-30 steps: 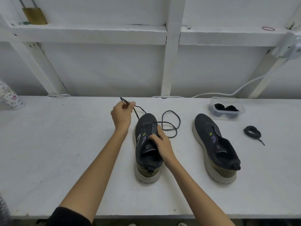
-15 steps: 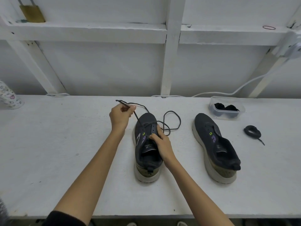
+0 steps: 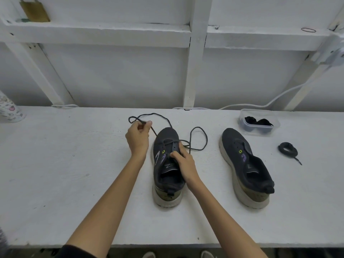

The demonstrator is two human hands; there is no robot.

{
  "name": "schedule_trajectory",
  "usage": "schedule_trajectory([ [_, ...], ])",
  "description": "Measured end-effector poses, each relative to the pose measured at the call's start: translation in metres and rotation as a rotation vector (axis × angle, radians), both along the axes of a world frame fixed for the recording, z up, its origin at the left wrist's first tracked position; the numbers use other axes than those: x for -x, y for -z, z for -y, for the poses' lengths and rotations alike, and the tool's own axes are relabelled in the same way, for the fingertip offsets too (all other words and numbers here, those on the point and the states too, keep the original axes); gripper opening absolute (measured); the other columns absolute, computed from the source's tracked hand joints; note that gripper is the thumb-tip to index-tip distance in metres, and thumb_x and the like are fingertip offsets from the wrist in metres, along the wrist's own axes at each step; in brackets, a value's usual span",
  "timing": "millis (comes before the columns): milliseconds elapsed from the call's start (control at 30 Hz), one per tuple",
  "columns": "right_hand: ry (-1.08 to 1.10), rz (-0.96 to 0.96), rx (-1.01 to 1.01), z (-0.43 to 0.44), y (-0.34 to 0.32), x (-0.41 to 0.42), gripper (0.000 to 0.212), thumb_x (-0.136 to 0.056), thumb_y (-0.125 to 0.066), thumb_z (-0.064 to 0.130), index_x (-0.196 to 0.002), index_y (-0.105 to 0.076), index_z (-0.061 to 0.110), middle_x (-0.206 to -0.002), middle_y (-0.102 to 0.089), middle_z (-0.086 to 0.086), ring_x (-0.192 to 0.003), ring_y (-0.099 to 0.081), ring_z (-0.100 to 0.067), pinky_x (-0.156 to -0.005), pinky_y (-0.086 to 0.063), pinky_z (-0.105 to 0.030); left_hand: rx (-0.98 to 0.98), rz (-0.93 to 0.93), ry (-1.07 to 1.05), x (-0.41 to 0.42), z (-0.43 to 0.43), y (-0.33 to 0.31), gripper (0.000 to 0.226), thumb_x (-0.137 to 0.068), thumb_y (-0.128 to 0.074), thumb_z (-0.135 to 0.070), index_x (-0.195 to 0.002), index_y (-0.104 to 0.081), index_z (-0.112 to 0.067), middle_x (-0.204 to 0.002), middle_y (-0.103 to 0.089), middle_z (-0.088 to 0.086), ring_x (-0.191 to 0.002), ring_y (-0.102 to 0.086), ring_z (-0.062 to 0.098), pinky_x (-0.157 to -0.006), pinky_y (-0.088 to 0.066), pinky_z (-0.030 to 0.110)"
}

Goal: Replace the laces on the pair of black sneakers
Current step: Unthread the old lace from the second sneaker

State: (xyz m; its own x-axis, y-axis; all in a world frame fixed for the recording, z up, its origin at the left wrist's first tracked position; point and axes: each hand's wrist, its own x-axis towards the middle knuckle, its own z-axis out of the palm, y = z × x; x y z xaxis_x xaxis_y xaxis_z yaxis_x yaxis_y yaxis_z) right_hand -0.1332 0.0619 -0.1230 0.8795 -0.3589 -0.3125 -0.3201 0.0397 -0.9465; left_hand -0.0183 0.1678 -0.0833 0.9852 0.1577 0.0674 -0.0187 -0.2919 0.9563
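1. Slack in the thin black lace (image 3: 154, 113) now arcs wider behind the toe, drawn out by the left hand (image 3: 138, 136), which pinches the cord.
2. Right hand (image 3: 184, 161) grips the knit sneaker (image 3: 165, 138) at its eyelets, on the matte white counter (image 3: 74, 164).
3. Its thick-soled mate (image 3: 243, 161) stands well apart to the right.

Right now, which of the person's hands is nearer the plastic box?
Right. The right hand grips the sneaker left of the box; the left hand, pinching the lace, is farther left.
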Motion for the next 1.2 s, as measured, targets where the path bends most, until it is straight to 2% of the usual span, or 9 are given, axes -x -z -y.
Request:
schedule_trajectory([
  [100, 0.013, 0.013, 0.01, 0.0, -0.004, 0.002, 0.065, -0.077, -0.06, 0.04, -0.14, -0.049, 0.033, -0.131, -0.061, 0.006, -0.118, -0.057, -0.014, -0.103, -0.047, -0.039, -0.105, -0.144, 0.172, 0.014, -0.001, 0.016, 0.036, -0.084, -0.072, -0.041, -0.093, -0.068, -0.007, -0.088, -0.068, 0.002, -0.083, -0.061, 0.017, -0.077, -0.046, 0.026],
  [200, 0.002, 0.028, 0.025, 0.001, -0.005, 0.002, 0.051, -0.082, -0.058, 0.032, -0.133, -0.055, 0.03, -0.118, -0.065, 0.005, -0.109, -0.061, -0.015, -0.094, -0.051, -0.033, -0.219, -0.174, 0.316, 0.021, -0.003, 0.03, 0.028, -0.083, -0.075, -0.033, -0.093, -0.071, -0.006, -0.09, -0.07, 0.005, -0.088, -0.064, 0.018, -0.079, -0.046, 0.025],
  [433, -0.022, -0.011, -0.007, 0.002, -0.005, 0.002, 0.063, -0.081, -0.062, 0.035, -0.142, -0.049, 0.032, -0.132, -0.058, 0.008, -0.118, -0.056, -0.017, -0.1, -0.047, -0.034, -0.003, -0.004, -0.028, 0.001, -0.007, -0.004, 0.018, -0.093, -0.063, -0.024, -0.09, -0.063, -0.007, -0.09, -0.069, 0.013, -0.074, -0.057, 0.018, -0.073, -0.048, 0.031],
  [633, -0.016, -0.021, -0.009, 0.001, -0.006, 0.0, 0.054, -0.077, -0.061, 0.039, -0.131, -0.057, 0.035, -0.114, -0.067, 0.003, -0.103, -0.062, -0.015, -0.081, -0.049, -0.025, -0.12, -0.125, 0.235, 0.03, -0.002, 0.028, 0.032, -0.083, -0.073, -0.038, -0.094, -0.07, -0.009, -0.088, -0.069, 0.002, -0.083, -0.064, 0.015, -0.074, -0.049, 0.022],
  [800, -0.026, -0.019, 0.006, 0.0, -0.007, 0.001, 0.061, -0.08, -0.062, 0.037, -0.14, -0.051, 0.033, -0.122, -0.064, 0.001, -0.108, -0.059, -0.018, -0.082, -0.047, -0.025, -0.041, -0.05, 0.106, 0.02, -0.004, 0.023, 0.012, -0.087, -0.07, -0.021, -0.086, -0.068, -0.01, -0.073, -0.067, 0.001, -0.072, -0.064, 0.021, -0.072, -0.054, 0.032],
  [933, -0.017, -0.028, 0.008, 0.001, -0.005, 0.001, 0.074, -0.08, -0.062, 0.038, -0.15, -0.038, 0.028, -0.138, -0.055, 0.005, -0.119, -0.055, -0.018, -0.093, -0.046, -0.028, 0.11, 0.032, -0.051, 0.007, -0.009, 0.004, 0.015, -0.09, -0.068, -0.019, -0.093, -0.067, -0.005, -0.077, -0.065, 0.003, -0.063, -0.058, 0.011, -0.057, -0.05, 0.014],
  [1067, -0.005, -0.033, 0.013, -0.001, -0.005, 0.0, 0.081, -0.069, -0.059, 0.046, -0.147, -0.043, 0.031, -0.131, -0.06, 0.002, -0.114, -0.058, -0.017, -0.095, -0.05, -0.033, 0.003, -0.104, 0.125, 0.017, -0.008, 0.02, 0.024, -0.084, -0.074, -0.033, -0.093, -0.066, -0.012, -0.081, -0.065, -0.003, -0.077, -0.062, 0.016, -0.074, -0.052, 0.026],
  [1133, 0.007, -0.023, 0.01, -0.002, -0.007, 0.001, 0.077, -0.068, -0.059, 0.046, -0.142, -0.049, 0.03, -0.124, -0.064, 0.001, -0.11, -0.06, -0.017, -0.092, -0.051, -0.032, -0.09, -0.146, 0.241, 0.024, -0.008, 0.032, 0.017, -0.083, -0.075, -0.029, -0.089, -0.07, -0.014, -0.082, -0.068, -0.003, -0.082, -0.065, 0.015, -0.078, -0.052, 0.024],
  [1200, 0.018, -0.003, 0.006, -0.002, -0.007, 0.002, 0.064, -0.07, -0.06, 0.041, -0.132, -0.058, 0.027, -0.116, -0.068, 0.0, -0.104, -0.062, -0.018, -0.083, -0.05, -0.028, -0.116, -0.117, 0.263, 0.024, -0.007, 0.033, 0.006, -0.085, -0.072, -0.022, -0.083, -0.07, -0.017, -0.082, -0.07, 0.0, -0.081, -0.067, 0.019, -0.082, -0.056, 0.036],
])
